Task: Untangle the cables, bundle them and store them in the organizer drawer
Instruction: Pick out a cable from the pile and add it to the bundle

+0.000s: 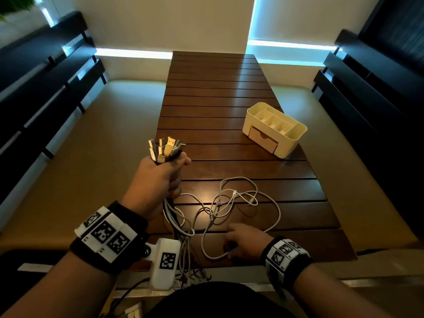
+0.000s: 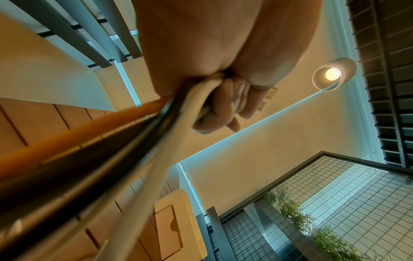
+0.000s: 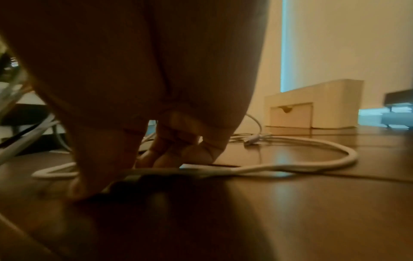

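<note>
Left hand (image 1: 158,177) is up off the bench (image 1: 213,88), fingers (image 2: 220,109) clenched round a bunch of cables (image 1: 171,207) just below their plugs. USB plugs (image 1: 166,149) fan out above the fist, all pointing away from the person. Below the left fingers the cables hang down past the wrist and over the near bench edge; in the left wrist view white, dark and one orange-looking strand run out of the grip, blurred. Right hand (image 1: 245,243) is low on the bench, palm down, fingers (image 3: 178,155) reaching down to a white cable loop (image 1: 214,254). The right wrist view shows the fingertips at the cable where it lies on the wood, thumb on the near side, but too dark and blurred to say whether they pinch it or only touch it. Loose white cable tangle (image 1: 238,198) lies on the bench just beyond the right fingers and to the right of the left fist, one big loop sweeping out right. Cream organizer (image 1: 296,143) stands further out past the right fingers, well apart from both hands, its top compartments open to view. Its drawer (image 1: 263,140) faces the person and looks closed.
</note>
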{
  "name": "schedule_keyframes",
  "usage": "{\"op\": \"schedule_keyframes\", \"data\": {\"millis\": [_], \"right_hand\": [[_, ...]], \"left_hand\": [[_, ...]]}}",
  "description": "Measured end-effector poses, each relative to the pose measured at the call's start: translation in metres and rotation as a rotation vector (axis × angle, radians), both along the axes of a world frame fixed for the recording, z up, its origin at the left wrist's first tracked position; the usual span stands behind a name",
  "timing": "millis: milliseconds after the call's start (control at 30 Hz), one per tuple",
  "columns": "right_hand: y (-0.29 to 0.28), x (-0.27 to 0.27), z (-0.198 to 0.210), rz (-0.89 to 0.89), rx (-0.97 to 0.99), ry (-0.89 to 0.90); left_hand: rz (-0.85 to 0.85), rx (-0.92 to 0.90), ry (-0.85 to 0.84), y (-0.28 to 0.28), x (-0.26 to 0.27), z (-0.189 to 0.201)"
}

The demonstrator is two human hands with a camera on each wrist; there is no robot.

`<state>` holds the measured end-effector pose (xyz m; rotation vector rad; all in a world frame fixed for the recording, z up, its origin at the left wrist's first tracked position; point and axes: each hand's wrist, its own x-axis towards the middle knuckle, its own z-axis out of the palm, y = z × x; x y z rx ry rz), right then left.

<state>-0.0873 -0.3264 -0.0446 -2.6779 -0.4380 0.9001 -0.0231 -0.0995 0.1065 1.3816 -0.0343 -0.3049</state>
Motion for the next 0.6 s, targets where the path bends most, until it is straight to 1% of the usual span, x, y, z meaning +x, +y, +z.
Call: {"op": "schedule_keyframes", "data": {"millis": [33, 100, 233, 300, 367, 400, 433, 533, 600], "right_hand": [[-0.004, 0.001, -0.003, -0.035, 0.032, -0.040], [-0.017, 0.002, -0.002, -0.191, 0.137, -0.102], [-0.048, 0.012, 0.007, -0.676, 0.346, -0.284], [-0.058, 0.018, 0.012, -0.907, 0.437, -0.316], [-0.064, 0.019, 0.016, -1.013, 0.457, -0.271], [-0.066, 0.019, 0.016, -1.022, 0.437, -0.236], [-0.069, 0.020, 0.017, -0.989, 0.379, -0.194], [-0.073, 0.018, 0.020, -0.702, 0.112, 0.004], [-0.072, 0.019, 0.023, -0.630, 0.084, 0.070]], "left_hand": [[0.001, 0.004, -0.002, 0.001, 0.000, 0.000], [0.003, 0.012, -0.003, 0.002, 0.000, 0.000], [0.008, 0.025, 0.006, 0.004, 0.000, -0.001], [0.004, 0.024, 0.007, 0.004, 0.000, -0.001], [0.000, 0.030, -0.001, 0.003, 0.000, -0.001], [0.000, 0.035, -0.001, 0.002, 0.000, 0.000], [0.002, 0.038, 0.002, 0.002, 0.000, 0.000], [0.006, 0.044, 0.005, 0.002, -0.001, 0.000], [0.011, 0.051, 0.007, 0.003, -0.001, 0.000]]}}
